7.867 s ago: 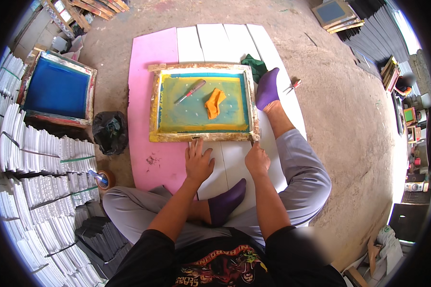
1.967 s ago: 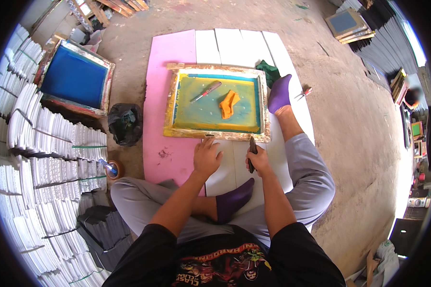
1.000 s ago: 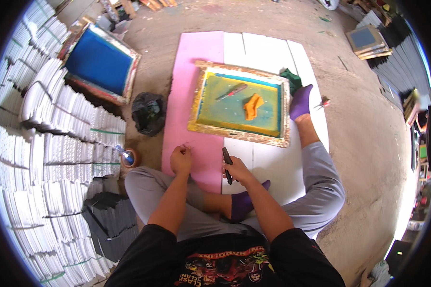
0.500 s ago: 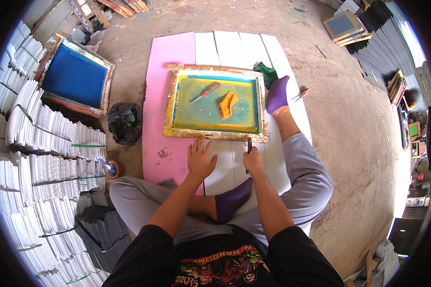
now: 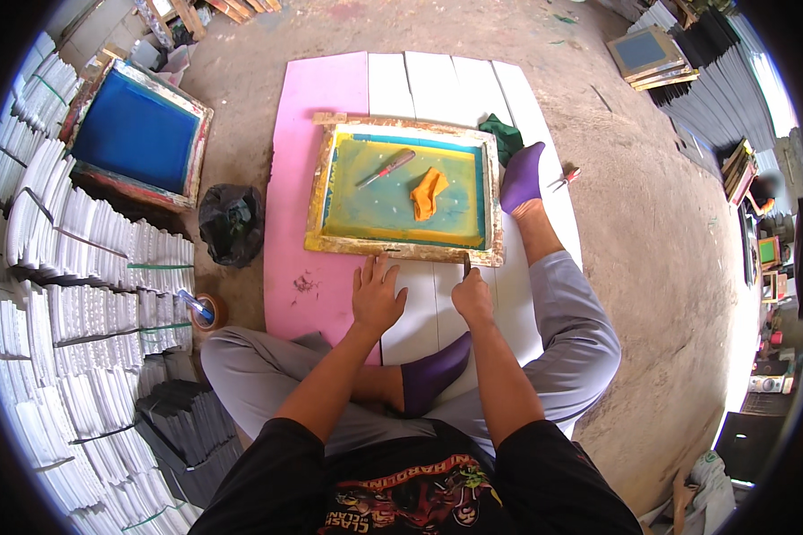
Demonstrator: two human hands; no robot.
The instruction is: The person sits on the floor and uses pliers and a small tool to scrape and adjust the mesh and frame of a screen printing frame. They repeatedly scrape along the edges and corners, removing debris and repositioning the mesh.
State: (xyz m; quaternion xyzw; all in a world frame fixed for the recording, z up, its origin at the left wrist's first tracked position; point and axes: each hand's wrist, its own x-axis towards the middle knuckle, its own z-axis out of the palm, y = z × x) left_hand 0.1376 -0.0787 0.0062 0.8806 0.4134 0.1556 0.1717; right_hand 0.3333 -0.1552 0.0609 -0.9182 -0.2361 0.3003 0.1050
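Observation:
A wooden screen-printing frame (image 5: 348, 246) with yellow- and teal-stained mesh lies flat in front of me. My left hand (image 5: 377, 299) is open, with its fingertips at the frame's near edge and nothing in it. A dark slim tool (image 5: 467, 266) is gripped upright in my right hand (image 5: 473, 297), its tip against the near bar towards the right corner; its exact kind is unclear. On the mesh rest a crumpled orange cloth (image 5: 427, 193) and a screwdriver-like tool (image 5: 387, 168) with a red and grey handle.
Pink and white boards (image 5: 285, 205) lie under the frame. My purple-socked foot (image 5: 522, 178) is beside its right edge, near a green cloth (image 5: 501, 138) and a red-handled tool (image 5: 568, 177). At left are a black plastic bag (image 5: 231, 225), a blue screen (image 5: 134, 134) and stacked white sheets (image 5: 98, 316).
The dark tool in my right hand now shows less of its length, and that hand's grip has shifted slightly. My left hand stays at the frame's near edge. The view has moved slightly.

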